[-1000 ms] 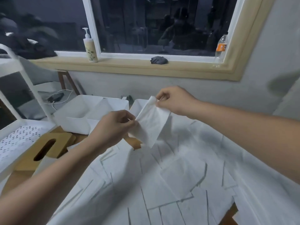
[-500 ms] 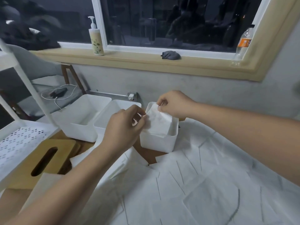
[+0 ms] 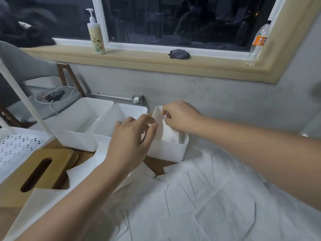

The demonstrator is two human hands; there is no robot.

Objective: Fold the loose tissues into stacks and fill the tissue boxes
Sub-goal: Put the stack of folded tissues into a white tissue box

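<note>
Three open white tissue boxes stand in a row by the wall: the left box (image 3: 81,126), the middle box (image 3: 119,115) and the right box (image 3: 168,152). A folded tissue (image 3: 167,133) lies inside the right box. My right hand (image 3: 180,117) is over that box's far rim, fingers curled and pinching the tissue's upper edge. Over the box's left rim, my left hand (image 3: 132,138) has loose, slightly spread fingers, with the thumb beside the tissue. Loose tissues (image 3: 208,197) cover the table in front.
Wooden slotted lids (image 3: 40,167) lie at the left on the table, next to a white perforated shelf (image 3: 15,146). A lotion pump bottle (image 3: 95,37), a dark cloth (image 3: 178,53) and a plastic bottle (image 3: 258,42) stand on the window sill. A charger cable (image 3: 52,100) lies on a grey chair.
Both hands carried the folded tissue from above the table forward and down into the right box. My left hand's fingers have loosened from it.
</note>
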